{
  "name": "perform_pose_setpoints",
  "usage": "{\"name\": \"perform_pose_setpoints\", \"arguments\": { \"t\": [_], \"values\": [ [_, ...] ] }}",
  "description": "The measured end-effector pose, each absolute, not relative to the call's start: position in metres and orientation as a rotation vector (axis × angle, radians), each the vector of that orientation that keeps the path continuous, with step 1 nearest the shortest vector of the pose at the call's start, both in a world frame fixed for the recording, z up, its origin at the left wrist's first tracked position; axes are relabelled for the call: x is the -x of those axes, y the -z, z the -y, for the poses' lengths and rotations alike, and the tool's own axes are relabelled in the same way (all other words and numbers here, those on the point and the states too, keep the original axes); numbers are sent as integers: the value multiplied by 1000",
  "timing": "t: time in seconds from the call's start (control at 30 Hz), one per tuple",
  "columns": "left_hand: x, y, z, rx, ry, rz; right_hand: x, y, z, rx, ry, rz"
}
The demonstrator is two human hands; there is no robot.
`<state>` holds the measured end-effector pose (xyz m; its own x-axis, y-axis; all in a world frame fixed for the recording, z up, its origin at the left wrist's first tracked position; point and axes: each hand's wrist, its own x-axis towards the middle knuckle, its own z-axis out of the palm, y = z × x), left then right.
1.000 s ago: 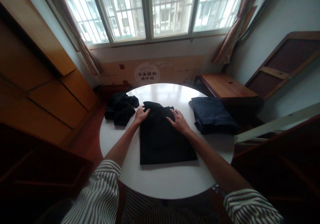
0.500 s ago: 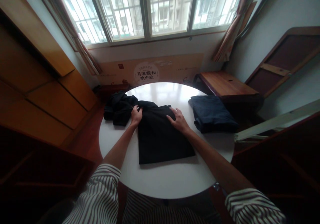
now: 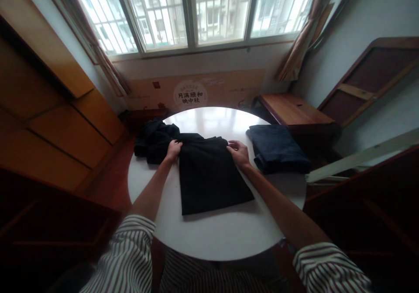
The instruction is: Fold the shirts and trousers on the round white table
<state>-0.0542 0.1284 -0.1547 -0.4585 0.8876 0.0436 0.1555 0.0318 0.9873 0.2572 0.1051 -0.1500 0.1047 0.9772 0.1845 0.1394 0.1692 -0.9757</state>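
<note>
A black folded garment (image 3: 212, 179) lies on the round white table (image 3: 216, 236), its near edge flat and its far edge slightly bunched. At its far left corner, my left hand (image 3: 174, 149) pinches the cloth between thumb and fingers. My right hand (image 3: 239, 153) grips the far right edge, fingers bent around it. Beside my left hand sits a crumpled heap of black clothing (image 3: 153, 138). A dark navy folded stack of cloth (image 3: 278, 146) rests to the right of my right hand. Whether the garment is trousers or a top, I cannot tell.
Behind the table are a long printed cardboard box (image 3: 222, 87) and a window (image 3: 219, 9). A low wooden table (image 3: 290, 109) stands at the back right. Wooden cabinets (image 3: 75, 131) line the left, and a pale bar (image 3: 347, 162) juts in from the right.
My right hand has moved from lying on top of the garment to its far right edge and closed on it. My left hand has shifted slightly left, still pinching the cloth.
</note>
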Motion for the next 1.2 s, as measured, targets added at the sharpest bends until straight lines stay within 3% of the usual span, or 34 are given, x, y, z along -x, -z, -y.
{"name": "perform_pose_setpoints", "arguments": {
  "t": [0.4,0.57,0.7,0.87,1.0,1.2],
  "values": [
    [53,145,-123,-1069,-1373,-1711,-252,138,-106,920,-1450,1340],
    [59,128,-113,-1233,-1332,-1884,-250,138,-104,1049,-1092,1655],
    [53,113,-97,-1356,-1295,-2040,-255,141,-109,1143,-987,1653],
    [21,109,-84,-2128,-1122,-1793,-248,123,-92,1122,-468,1839],
    [3,120,-82,-2294,-653,-1587,-221,109,-45,716,-573,2360],
    [0,130,-86,-2300,-443,-1736,-204,118,35,425,-515,2856]
  ]
}}
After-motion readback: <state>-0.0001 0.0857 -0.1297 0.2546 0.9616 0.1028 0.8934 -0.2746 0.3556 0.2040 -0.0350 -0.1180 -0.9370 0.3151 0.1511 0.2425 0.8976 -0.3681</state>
